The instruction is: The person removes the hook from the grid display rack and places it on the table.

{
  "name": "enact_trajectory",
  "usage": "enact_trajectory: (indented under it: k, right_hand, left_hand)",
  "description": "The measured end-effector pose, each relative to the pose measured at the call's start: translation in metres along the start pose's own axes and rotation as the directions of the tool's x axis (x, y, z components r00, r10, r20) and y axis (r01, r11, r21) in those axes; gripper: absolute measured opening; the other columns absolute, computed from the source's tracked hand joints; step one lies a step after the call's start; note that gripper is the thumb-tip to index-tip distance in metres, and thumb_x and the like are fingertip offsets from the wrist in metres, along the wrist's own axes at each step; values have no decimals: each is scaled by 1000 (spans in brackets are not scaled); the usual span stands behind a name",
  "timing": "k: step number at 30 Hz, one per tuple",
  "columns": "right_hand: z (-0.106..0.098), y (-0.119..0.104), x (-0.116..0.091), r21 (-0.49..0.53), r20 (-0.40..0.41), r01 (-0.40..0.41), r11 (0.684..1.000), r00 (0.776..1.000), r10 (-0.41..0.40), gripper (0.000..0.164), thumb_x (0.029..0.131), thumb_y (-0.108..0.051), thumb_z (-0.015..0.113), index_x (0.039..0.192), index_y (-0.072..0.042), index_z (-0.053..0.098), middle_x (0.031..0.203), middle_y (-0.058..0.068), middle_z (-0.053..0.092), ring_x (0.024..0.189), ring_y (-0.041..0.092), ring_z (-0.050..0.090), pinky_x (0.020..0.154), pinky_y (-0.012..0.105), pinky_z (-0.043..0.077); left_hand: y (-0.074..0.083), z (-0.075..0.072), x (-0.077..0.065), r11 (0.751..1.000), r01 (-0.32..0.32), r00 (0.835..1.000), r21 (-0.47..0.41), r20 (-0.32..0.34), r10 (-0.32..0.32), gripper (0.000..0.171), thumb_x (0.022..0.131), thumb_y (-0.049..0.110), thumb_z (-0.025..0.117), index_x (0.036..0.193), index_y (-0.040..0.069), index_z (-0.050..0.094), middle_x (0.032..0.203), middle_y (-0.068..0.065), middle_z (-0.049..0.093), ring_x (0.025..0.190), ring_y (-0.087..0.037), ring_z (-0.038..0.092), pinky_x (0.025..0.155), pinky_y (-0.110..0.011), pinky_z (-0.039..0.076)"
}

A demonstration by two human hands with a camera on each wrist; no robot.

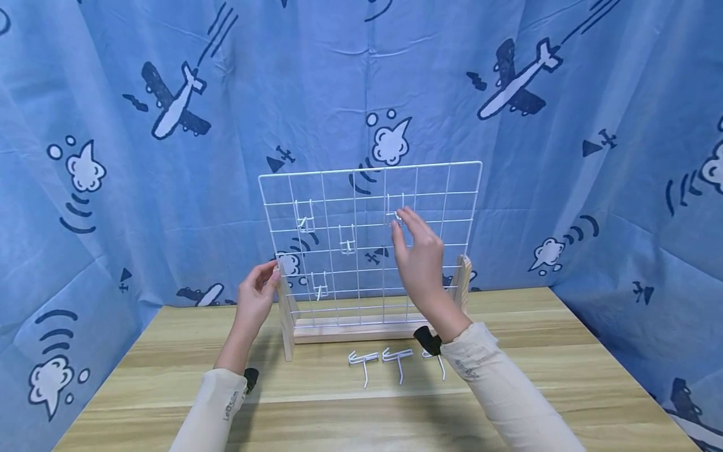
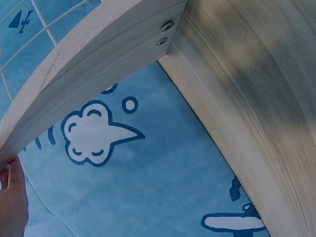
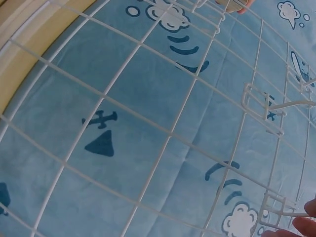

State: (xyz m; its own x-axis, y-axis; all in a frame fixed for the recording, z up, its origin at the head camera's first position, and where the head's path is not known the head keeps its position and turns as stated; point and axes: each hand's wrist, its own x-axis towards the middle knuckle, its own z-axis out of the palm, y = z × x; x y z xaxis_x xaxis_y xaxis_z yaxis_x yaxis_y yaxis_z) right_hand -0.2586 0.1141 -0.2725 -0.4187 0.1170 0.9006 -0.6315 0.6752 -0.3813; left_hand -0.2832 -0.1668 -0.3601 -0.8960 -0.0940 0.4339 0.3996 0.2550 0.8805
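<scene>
A white wire grid panel [image 1: 369, 235] stands upright in a wooden stand [image 1: 361, 331]. My left hand [image 1: 257, 294] grips the upper end of the stand's left post [image 1: 287, 320]; in the left wrist view its fingers [image 2: 16, 177] lie against the post's edge. My right hand [image 1: 420, 260] is raised in front of the panel and pinches the prong of a white wire hook [image 1: 392, 213] hung on the upper rows. The right wrist view has its fingertips [image 3: 306, 226] around that hook's prong [image 3: 291, 214]. Three more hooks hang further left, one of them a mid-panel hook [image 1: 347, 247].
Three loose wire hooks, including a middle one [image 1: 400, 356], lie on the wooden table [image 1: 339, 420] in front of the stand; the right wrist's black strap piece partly covers the rightmost. A blue curtain [image 1: 316, 75] printed with planes and clouds surrounds the table's back and sides.
</scene>
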Motion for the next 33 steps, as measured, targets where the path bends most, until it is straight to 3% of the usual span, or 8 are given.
enact_trajectory:
  k: [7, 13, 18, 29, 33]
  right_hand:
    - [4, 3, 3, -1, -24, -12, 1000, 1000, 12, 24, 87, -12, 56, 105, 2, 62, 113, 18, 58, 92, 26, 60, 79, 31, 51]
    - [6, 5, 3, -19, -29, -9, 1000, 1000, 8, 23, 87, -11, 55, 106, 0, 62, 113, 17, 58, 89, 25, 61, 76, 30, 52]
    - [7, 6, 2, -18, -31, -12, 1000, 999, 11, 23, 88, -12, 54, 108, -2, 62, 114, 17, 57, 92, 24, 61, 78, 29, 52]
    - [5, 6, 4, 3, -56, 14, 1000, 998, -14, 22, 86, -8, 56, 106, -2, 63, 111, 17, 58, 94, 24, 60, 77, 28, 52]
    - [4, 4, 6, 11, -68, 25, 1000, 997, -24, 22, 84, -5, 57, 105, -2, 63, 110, 17, 59, 99, 23, 59, 79, 28, 51]
  left_hand:
    - [17, 1, -5, 1000, 11, 1000, -22, 7, -11, 31, 90, 11, 50, 119, 0, 49, 119, -16, 52, 114, -24, 46, 98, -31, 37]
    - [2, 0, 0, 1000, 10, 1000, -1, 8, -10, 33, 89, 21, 52, 120, 7, 51, 118, -10, 53, 113, -18, 48, 96, -24, 39]
    - [-6, 0, 1, 1000, 1, 1000, 19, -1, -1, 35, 89, 27, 52, 120, 10, 50, 119, -7, 52, 114, -16, 47, 97, -25, 38]
    - [-5, 0, 0, 1000, 10, 1000, 13, 3, -10, 35, 89, 25, 52, 120, 10, 50, 120, -6, 52, 115, -15, 46, 97, -24, 37]
    - [2, 0, -1, 1000, 20, 1000, -16, 11, -20, 34, 89, 18, 51, 121, 6, 49, 121, -10, 51, 116, -18, 45, 97, -24, 37]
